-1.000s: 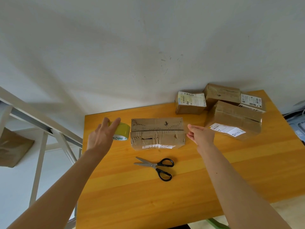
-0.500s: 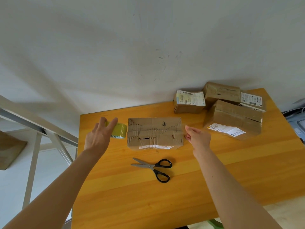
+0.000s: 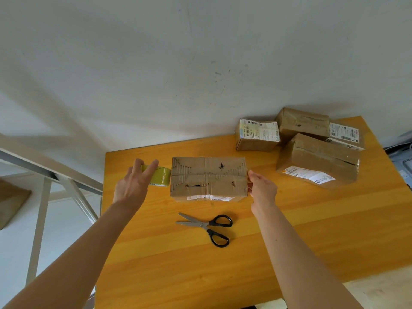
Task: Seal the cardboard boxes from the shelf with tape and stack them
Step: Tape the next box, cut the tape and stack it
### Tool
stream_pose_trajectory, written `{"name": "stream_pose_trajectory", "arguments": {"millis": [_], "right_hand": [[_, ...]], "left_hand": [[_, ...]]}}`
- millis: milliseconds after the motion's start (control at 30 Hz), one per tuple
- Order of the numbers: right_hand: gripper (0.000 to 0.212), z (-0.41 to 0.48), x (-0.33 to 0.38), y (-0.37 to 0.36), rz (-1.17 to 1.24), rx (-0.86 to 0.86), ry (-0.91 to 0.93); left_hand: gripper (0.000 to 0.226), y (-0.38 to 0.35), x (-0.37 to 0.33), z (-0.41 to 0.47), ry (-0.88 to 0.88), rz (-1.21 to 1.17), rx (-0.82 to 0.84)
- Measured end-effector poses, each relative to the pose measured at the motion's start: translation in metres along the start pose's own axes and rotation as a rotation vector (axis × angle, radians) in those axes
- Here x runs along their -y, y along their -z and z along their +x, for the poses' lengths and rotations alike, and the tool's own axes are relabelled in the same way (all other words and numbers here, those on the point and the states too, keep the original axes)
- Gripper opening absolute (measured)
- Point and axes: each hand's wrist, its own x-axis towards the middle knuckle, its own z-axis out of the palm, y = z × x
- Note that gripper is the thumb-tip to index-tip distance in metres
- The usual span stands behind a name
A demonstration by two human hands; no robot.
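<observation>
Brown, worn cardboard fills the middle of the worktop (image 3: pixel 289 241): the box (image 3: pixel 209 177) I am sealing lies flat with its long side toward me, and a strip of white label is stuck along its near edge, the print too small to read. My left hand (image 3: pixel 133 186) grips the yellow-green tape roll (image 3: pixel 161 176), thumb and fingers curled over its top. The roll carries dark lettering, but my hand covers most of it and I cannot read what remains. My right hand (image 3: pixel 262 188) is open, its lightly bent fingertips touching the box's right end.

A second ago my right hand was clear of the box, and there was a gap between the roll and the box's left end. Now the hand is in contact and the roll sits right against that end.

I count four boxes in all: this one, and three crowded together at the far right corner. These are a small box (image 3: pixel 256 143) topped by a white barcode label, a rear box (image 3: pixel 303 121) with a label at its right, and a large box (image 3: pixel 321 157) with a label on its near face. None of these labels is legible. One pair of black-handled scissors (image 3: pixel 207 226) lies just in front of the middle box, blades parted and pointing left. There is one tape roll.
</observation>
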Motion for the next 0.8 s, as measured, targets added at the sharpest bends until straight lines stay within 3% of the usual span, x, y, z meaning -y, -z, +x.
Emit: {"name": "stream_pose_trajectory", "arguments": {"millis": [133, 333, 467, 600, 800], "right_hand": [[0.005, 0.0, -0.003, -0.005, 0.026, -0.044, -0.012], [0.018, -0.005, -0.008, -0.018, 0.096, -0.1, -0.056], [0.003, -0.003, -0.006, -0.021, 0.113, -0.088, -0.169], [0.035, -0.001, -0.007, -0.027, 0.048, 0.031, -0.127], [0.033, -0.003, 0.004, -0.022, -0.089, 0.106, -0.296]], "left_hand": [[0.068, -0.004, 0.001, 0.003, 0.017, -0.013, 0.006], [0.069, -0.008, 0.0, 0.007, 0.034, -0.019, 0.036], [0.07, -0.012, 0.0, 0.007, 0.056, -0.009, 0.045], [0.072, -0.014, 0.003, 0.007, 0.075, 0.002, 0.045], [0.075, -0.014, 0.005, 0.002, 0.06, 0.0, 0.045]]}}
